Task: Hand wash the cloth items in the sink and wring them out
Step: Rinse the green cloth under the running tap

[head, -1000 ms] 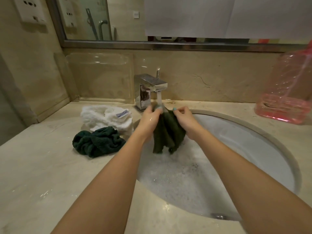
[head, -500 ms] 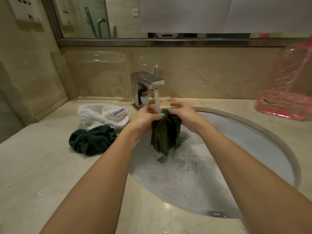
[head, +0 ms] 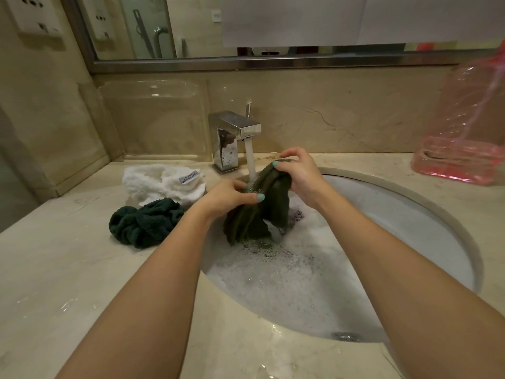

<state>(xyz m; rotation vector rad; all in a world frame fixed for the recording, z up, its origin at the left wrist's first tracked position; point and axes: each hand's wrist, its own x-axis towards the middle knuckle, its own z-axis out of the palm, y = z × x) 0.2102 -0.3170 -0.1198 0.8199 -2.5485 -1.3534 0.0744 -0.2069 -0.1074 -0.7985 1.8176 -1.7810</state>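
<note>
Firmly gripped green cloth point(head: 252, 224), left hand point(head: 228, 196) below, right hand point(head: 299, 172) above

The foam point(head: 273, 283) is covering the bottom of the sink point(head: 396, 231), and the lower end of the green cloth point(head: 251, 222) is disappearing into it. The cloth's folds are hiding most fingertips of the left hand point(head: 226, 195). The left forearm is covering the near edge of the dark green bundle point(head: 142, 222) on the desk point(head: 68, 269). The label point(head: 189, 177) on the white cloth point(head: 153, 181) is showing print too small to read. The right edge is cutting off the pink container point(head: 464, 149), and the top edge is cropping the mirror point(head: 191, 23).
</note>
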